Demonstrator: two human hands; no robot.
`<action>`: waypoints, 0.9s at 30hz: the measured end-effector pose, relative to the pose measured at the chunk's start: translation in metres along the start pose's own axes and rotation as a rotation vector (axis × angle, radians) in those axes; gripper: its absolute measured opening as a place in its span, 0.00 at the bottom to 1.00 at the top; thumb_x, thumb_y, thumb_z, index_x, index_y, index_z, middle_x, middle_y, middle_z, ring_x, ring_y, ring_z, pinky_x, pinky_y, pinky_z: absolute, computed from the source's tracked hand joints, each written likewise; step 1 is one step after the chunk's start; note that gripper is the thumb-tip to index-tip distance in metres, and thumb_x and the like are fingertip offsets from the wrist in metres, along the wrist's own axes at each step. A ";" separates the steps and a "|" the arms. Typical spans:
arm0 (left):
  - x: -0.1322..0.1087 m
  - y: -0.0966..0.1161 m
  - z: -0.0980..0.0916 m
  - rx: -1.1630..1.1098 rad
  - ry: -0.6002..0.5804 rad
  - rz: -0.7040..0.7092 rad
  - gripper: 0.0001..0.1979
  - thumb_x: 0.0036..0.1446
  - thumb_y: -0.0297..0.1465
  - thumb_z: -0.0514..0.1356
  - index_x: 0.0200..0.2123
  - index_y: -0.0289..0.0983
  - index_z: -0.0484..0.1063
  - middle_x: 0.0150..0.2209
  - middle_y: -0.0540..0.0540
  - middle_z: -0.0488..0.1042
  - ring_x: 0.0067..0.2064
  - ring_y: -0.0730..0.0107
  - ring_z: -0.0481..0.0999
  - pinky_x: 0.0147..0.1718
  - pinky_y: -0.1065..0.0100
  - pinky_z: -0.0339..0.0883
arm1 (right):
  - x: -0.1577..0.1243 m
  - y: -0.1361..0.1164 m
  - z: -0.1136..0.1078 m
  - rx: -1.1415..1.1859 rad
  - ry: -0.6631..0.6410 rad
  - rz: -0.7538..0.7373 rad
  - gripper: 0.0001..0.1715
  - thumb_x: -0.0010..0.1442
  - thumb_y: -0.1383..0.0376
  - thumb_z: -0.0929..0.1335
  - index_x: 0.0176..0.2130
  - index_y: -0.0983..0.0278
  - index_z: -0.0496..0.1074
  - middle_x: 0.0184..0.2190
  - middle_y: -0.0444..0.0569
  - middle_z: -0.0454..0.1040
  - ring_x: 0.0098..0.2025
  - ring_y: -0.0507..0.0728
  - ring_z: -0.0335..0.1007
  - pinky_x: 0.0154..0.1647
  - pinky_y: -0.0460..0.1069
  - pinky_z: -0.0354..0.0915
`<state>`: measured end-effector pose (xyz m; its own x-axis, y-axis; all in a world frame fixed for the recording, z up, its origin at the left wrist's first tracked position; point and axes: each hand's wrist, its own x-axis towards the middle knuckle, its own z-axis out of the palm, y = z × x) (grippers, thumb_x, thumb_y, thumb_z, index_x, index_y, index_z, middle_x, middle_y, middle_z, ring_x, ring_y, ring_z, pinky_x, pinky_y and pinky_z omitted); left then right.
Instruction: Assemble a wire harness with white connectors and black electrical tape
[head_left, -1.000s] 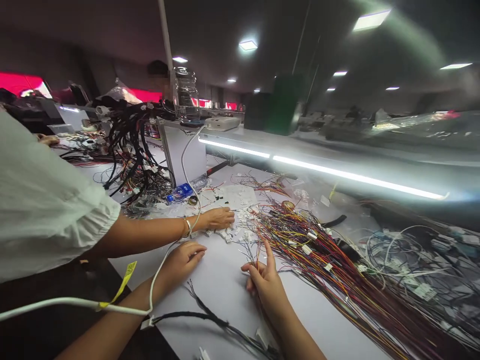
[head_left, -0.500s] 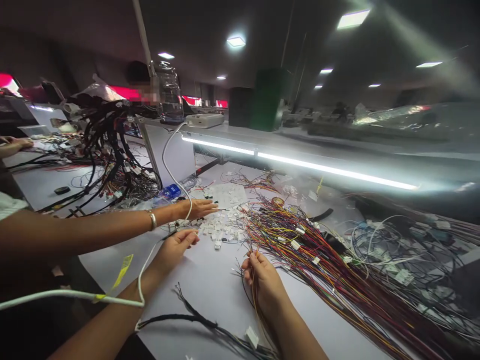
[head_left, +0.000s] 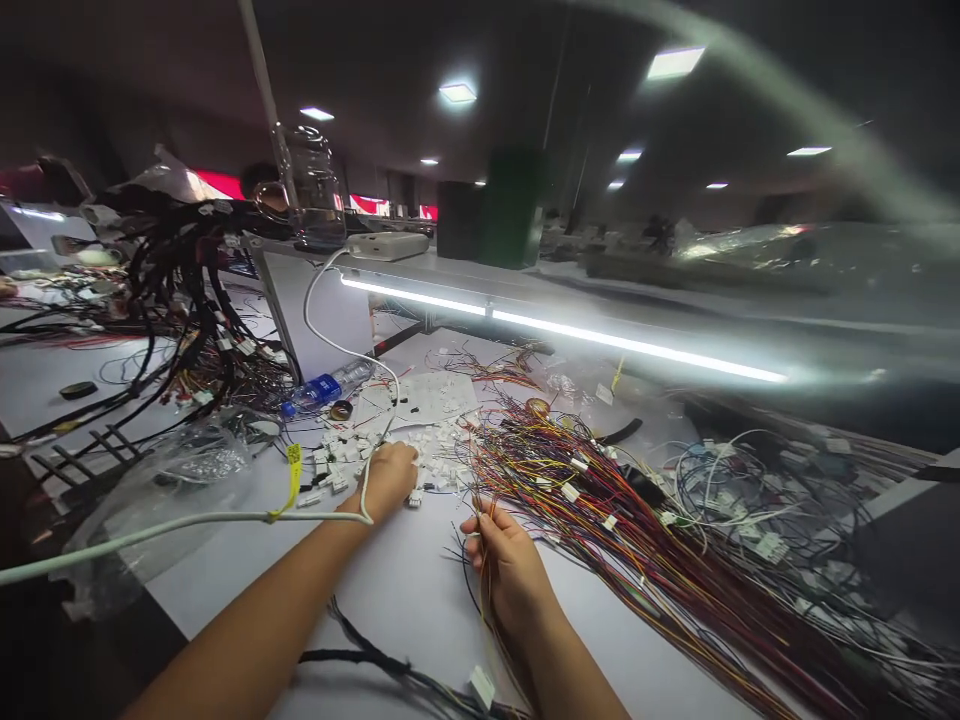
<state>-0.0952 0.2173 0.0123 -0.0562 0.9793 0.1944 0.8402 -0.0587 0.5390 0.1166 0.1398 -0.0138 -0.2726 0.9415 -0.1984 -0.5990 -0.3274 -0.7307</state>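
Observation:
My left hand (head_left: 390,480) is down at the near side of a loose pile of small white plastic connectors (head_left: 442,448). Its back faces me and its fingertips are hidden, so its grip cannot be made out. In my right hand (head_left: 514,565), closed between thumb and fingers, are several thin wires (head_left: 484,580), orange, brown and dark, their ends poking up past the fingertips. Below, between my forearms, lies a black-sleeved cable bundle (head_left: 367,655) with a white connector (head_left: 481,688).
A thick heap of coloured wires (head_left: 600,500) stretches along the right. A white cable (head_left: 195,522) with a yellow tag (head_left: 294,475) crosses in front of my left arm. Behind are a blue-labelled plastic bottle (head_left: 322,390), a lit shelf edge (head_left: 600,335) and, leftward, a clear bag (head_left: 180,490).
My left hand has moved forward and right to the connector pile. Another person's arm with a bracelet has withdrawn from the pile. My right hand still holds the wires; the view has shifted slightly.

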 end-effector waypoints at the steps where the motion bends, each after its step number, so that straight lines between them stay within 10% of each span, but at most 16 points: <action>1: 0.001 -0.001 -0.002 -0.011 0.003 -0.004 0.07 0.48 0.25 0.57 0.29 0.37 0.75 0.35 0.40 0.75 0.46 0.52 0.70 0.50 0.56 0.59 | 0.000 0.000 0.001 0.006 0.002 0.016 0.25 0.50 0.58 0.75 0.44 0.65 0.69 0.32 0.47 0.75 0.26 0.48 0.69 0.23 0.41 0.59; 11: -0.041 0.027 -0.016 -0.504 0.085 -0.143 0.16 0.56 0.43 0.54 0.38 0.36 0.70 0.32 0.46 0.72 0.33 0.65 0.72 0.36 0.63 0.67 | 0.002 0.005 0.001 -0.044 0.044 0.004 0.38 0.46 0.60 0.78 0.54 0.63 0.64 0.46 0.54 0.75 0.40 0.55 0.75 0.40 0.48 0.67; 17: -0.084 0.060 0.000 -1.412 -0.150 -0.480 0.18 0.52 0.31 0.63 0.47 0.37 0.68 0.34 0.48 0.72 0.28 0.77 0.70 0.32 0.71 0.67 | 0.000 0.004 0.003 0.010 -0.061 0.015 0.40 0.47 0.64 0.78 0.55 0.65 0.61 0.43 0.53 0.76 0.33 0.52 0.75 0.30 0.45 0.64; 27: -0.093 0.043 0.010 -1.464 -0.182 -0.531 0.11 0.50 0.26 0.64 0.38 0.34 0.71 0.34 0.47 0.76 0.31 0.76 0.72 0.39 0.71 0.67 | -0.003 0.011 0.003 -0.029 -0.103 0.021 0.41 0.49 0.62 0.77 0.56 0.65 0.60 0.49 0.58 0.74 0.41 0.56 0.76 0.38 0.49 0.66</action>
